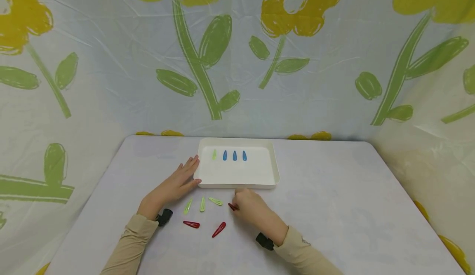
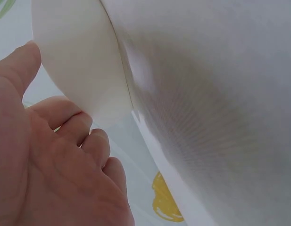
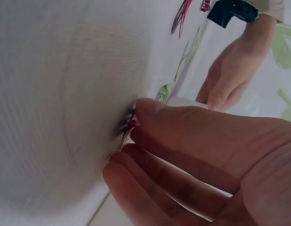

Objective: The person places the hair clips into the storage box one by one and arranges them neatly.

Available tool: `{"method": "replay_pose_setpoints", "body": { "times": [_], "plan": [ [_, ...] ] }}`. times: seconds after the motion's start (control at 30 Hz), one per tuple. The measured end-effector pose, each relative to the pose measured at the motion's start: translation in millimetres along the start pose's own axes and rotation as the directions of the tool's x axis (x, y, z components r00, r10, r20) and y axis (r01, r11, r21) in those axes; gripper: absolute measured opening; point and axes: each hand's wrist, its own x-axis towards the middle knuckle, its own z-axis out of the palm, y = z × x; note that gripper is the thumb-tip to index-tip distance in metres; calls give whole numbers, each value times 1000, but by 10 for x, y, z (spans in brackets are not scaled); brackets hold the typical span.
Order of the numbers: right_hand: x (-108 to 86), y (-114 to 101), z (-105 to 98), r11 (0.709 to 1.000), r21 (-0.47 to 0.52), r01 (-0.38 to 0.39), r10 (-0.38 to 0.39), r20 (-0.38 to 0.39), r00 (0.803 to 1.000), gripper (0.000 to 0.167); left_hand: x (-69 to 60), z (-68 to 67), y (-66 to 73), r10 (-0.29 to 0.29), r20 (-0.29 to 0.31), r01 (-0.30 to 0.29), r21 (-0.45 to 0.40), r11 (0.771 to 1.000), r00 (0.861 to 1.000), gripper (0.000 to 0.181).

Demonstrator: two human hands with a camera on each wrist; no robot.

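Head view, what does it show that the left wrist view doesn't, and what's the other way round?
Only the head view: the blue clips, green clips, red clips, right hand and both sleeves.
Only the left wrist view: the left palm.
Both: the left hand, white tray, table and flowered backdrop.
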Motion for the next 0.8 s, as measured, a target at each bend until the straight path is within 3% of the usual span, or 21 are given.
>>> {"method": "replay_pose_setpoints", "body": {
  "times": [0.47, 0.8],
  "plan": [
    [-43, -119, 1, 991, -131, 2, -2, -4, 1000, 19, 4, 4, 1, -19, 10, 19, -20, 1000, 1000, 76],
    [-16, -38, 44, 998, -51, 23, -23, -7, 1000, 32, -9, 3, 7, -21, -3, 21, -20, 1000, 1000, 74]
  ]
}}
